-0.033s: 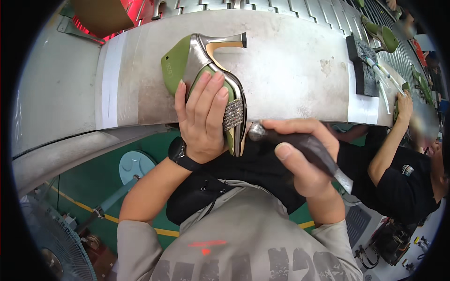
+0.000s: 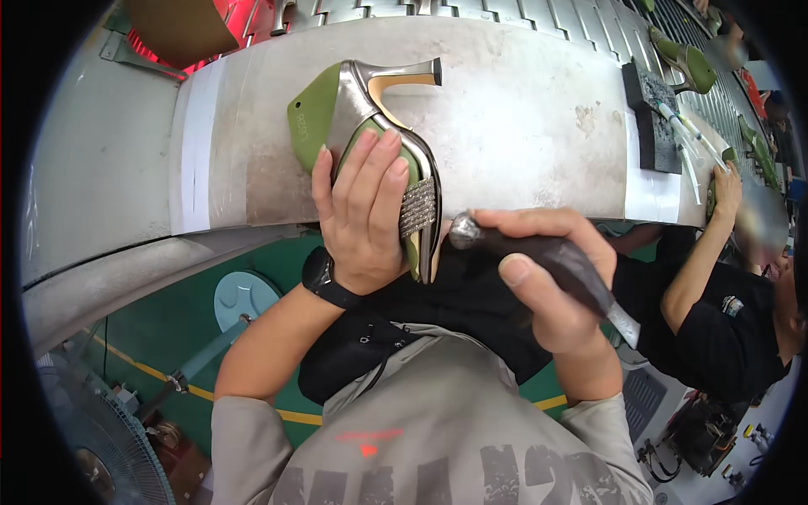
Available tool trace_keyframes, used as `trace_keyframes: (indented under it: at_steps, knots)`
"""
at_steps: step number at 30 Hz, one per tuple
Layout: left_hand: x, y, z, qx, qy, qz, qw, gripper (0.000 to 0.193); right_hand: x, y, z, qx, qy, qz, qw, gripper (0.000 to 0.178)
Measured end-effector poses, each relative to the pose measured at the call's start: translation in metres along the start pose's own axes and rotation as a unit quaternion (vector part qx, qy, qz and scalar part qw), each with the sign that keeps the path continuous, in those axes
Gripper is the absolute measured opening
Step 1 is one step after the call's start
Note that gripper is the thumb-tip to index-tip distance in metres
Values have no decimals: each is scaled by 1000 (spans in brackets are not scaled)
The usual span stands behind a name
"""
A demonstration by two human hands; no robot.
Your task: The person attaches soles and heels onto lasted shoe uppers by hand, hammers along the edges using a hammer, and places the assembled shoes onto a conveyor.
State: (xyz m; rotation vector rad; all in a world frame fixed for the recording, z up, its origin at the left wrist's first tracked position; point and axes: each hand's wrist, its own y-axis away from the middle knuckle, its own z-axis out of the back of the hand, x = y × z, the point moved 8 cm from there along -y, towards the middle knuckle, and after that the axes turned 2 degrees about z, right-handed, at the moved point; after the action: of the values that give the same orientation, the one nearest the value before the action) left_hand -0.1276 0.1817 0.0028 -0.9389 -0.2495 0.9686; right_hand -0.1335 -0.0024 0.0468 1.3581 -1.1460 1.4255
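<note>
My left hand (image 2: pixel 362 210) is closed over a silver high-heeled shoe (image 2: pixel 358 99) that lies on its side on the bench, a green last (image 2: pixel 310 118) inside it. The heel points away to the right, and the toe hangs over the near edge. A band of sparkling stones (image 2: pixel 418 207) crosses the front of the shoe beside my fingers. Close by on the right, my right hand (image 2: pixel 560 278) grips a dark-handled tool (image 2: pixel 560 265) with a rounded metal end toward the shoe and a flat metal blade at the other end. The tool is apart from the shoe.
The pale bench (image 2: pixel 530 109) runs across in front of me, with a slatted conveyor (image 2: pixel 505 10) behind it. A black block (image 2: pixel 652 118) with thin white brush-like tools stands at right. A person (image 2: pixel 711 286) works there. At lower left are a fan (image 2: pixel 109 438) and a blue stool (image 2: pixel 244 299).
My right hand has shifted slightly to the right with the tool in it. My left hand and the shoe stay almost still.
</note>
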Motion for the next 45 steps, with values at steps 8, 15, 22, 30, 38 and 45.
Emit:
trace_keyframes:
  at_steps: [8,15,22,30,38,45]
  knots:
    - [-3,5,-4,-38,-5,23,999,67,27,-41,12,-40,22,41,998,39]
    - [1,6,-5,-58,-14,35,998,62,4,-74,-7,47,-14,-10,999,35]
    - [5,5,-4,-20,-17,34,999,35,17,-39,-14,178,83,93,976,37]
    - [-1,12,-12,39,-71,-41,996,74,15,-21,-24,165,82,146,972,38]
    - [5,12,-3,-36,-7,63,997,31,3,-59,-11,124,21,106,986,32]
    - [2,8,-6,-45,-1,62,997,32,23,-84,-22,307,103,124,938,31]
